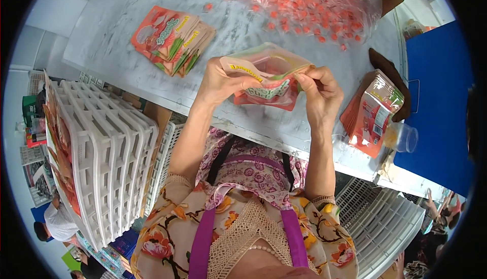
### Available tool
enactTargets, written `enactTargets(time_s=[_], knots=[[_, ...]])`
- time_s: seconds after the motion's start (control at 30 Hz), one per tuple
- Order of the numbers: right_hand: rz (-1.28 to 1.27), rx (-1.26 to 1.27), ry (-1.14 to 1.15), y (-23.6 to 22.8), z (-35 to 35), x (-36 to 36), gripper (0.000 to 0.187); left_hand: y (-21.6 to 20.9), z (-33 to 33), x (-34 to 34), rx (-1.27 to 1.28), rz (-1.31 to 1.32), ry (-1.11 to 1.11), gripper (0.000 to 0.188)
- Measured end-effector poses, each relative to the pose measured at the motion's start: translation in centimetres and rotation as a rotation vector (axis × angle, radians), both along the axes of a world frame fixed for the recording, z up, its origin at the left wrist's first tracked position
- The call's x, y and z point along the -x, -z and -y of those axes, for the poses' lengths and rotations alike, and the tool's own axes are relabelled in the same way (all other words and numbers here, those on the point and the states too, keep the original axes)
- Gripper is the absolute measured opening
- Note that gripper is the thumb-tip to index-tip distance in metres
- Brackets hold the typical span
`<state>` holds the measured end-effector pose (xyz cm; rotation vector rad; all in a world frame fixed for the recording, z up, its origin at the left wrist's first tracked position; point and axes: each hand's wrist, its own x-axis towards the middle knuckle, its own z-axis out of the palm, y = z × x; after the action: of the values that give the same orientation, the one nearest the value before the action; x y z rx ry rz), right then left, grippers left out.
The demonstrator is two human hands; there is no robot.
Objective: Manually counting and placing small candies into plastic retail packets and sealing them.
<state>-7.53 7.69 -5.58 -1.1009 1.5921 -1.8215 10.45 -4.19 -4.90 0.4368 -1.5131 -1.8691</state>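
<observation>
Between my two hands, over the table's near edge, is a red printed pouch (274,90) with its mouth spread apart and its clear inside showing. My left hand (219,82) grips the left side of the mouth, thumb on the near panel. At the right top corner, my right hand (320,89) pinches the rim between thumb and bent fingers. A fanned pile of similar pouches (170,40) lies at the left on the table. On the right, near the edge, rests a stack of flat red pouches (373,116).
A clear plastic bag (314,5) of small red wrapped pieces lies at the back of the marbled table (111,30), some pieces loose. A clear plastic cup (406,138) sits beside the right stack, near a blue panel (436,96). White crates (101,152) stand at left.
</observation>
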Motion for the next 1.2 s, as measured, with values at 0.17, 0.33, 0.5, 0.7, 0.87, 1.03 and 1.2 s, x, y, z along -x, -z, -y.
enactTargets(time_s=[0.17, 0.33, 0.5, 0.7, 0.87, 1.03, 1.2], knots=[[-0.047, -0.106, -0.132, 0.1, 0.4, 1.0, 0.010, 0.7, 0.4, -1.0, 0.038, 0.254, -0.270, 0.015], [-0.743, -0.106, 0.041, -6.5, 1.6, 0.4, 0.027, -0.8, -0.7, -0.5, 0.015, 0.044, -0.239, 0.016], [-0.967, -0.235, -0.335, -7.6, 3.7, -0.3, 0.026, 0.2, -0.5, -0.6, 0.362, 0.155, -0.322, 0.014], [-1.028, -0.217, -0.416, -6.7, 3.6, -0.7, 0.022, 1.3, -0.9, -1.9, 0.582, 0.244, -0.287, 0.018], [-1.018, -0.105, -0.550, -8.4, 3.6, -1.9, 0.024, 0.5, -2.5, -3.4, 0.476, 0.203, -0.412, 0.021], [-1.127, 0.114, -0.783, -10.2, 5.3, -4.3, 0.025, -1.8, -4.5, -6.7, 0.667, 0.071, -0.634, 0.022], [-1.360, -0.149, -0.902, -12.3, 5.5, -7.9, 0.023, -2.5, -6.6, -10.1, 0.742, 0.063, -0.837, 0.027]])
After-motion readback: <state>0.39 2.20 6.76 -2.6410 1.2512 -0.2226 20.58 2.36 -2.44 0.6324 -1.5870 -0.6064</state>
